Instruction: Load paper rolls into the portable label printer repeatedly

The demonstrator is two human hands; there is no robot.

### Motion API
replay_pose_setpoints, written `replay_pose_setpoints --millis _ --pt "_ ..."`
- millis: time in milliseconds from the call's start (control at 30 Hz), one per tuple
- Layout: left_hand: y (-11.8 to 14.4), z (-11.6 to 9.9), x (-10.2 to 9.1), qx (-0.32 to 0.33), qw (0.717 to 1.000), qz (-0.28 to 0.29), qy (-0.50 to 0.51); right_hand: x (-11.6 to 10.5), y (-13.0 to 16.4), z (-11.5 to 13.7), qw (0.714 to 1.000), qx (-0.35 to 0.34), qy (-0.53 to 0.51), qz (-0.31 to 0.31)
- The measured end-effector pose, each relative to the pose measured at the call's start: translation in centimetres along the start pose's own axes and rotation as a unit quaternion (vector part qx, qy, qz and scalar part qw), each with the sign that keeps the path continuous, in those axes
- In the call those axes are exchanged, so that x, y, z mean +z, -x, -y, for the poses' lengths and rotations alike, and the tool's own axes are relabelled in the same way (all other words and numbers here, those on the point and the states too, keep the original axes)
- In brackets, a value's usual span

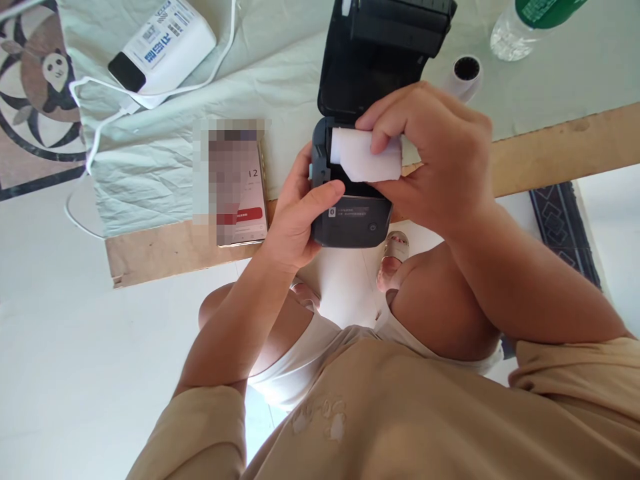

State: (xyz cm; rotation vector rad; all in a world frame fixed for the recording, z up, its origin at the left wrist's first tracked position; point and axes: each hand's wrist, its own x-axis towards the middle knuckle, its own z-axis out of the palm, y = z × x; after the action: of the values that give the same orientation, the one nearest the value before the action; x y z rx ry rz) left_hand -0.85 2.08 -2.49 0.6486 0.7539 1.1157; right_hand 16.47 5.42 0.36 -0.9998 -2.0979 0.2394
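A small black printer [350, 217] with its lid [385, 47] swung open stands at the table's near edge. My left hand [295, 213] grips the printer's left side, thumb on its front. My right hand [440, 160] holds a white paper roll [363, 157] and presses it into the printer's open bay. Part of the roll is hidden under my fingers.
A phone [235, 180] lies left of the printer on a pale cloth [150, 167]. A white power bank [165, 47] with a white cable [95, 127] sits far left. A second paper roll [465, 73] and a clear bottle [525, 27] lie behind. The wooden table edge [560, 150] runs right.
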Motion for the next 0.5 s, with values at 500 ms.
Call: replay_pose_setpoints --millis 500 --pt "0.0 0.0 -0.1 0.030 0.999 -0.014 0.031 -0.3 1.1 1.7 0.990 -0.136 -0.023 0.010"
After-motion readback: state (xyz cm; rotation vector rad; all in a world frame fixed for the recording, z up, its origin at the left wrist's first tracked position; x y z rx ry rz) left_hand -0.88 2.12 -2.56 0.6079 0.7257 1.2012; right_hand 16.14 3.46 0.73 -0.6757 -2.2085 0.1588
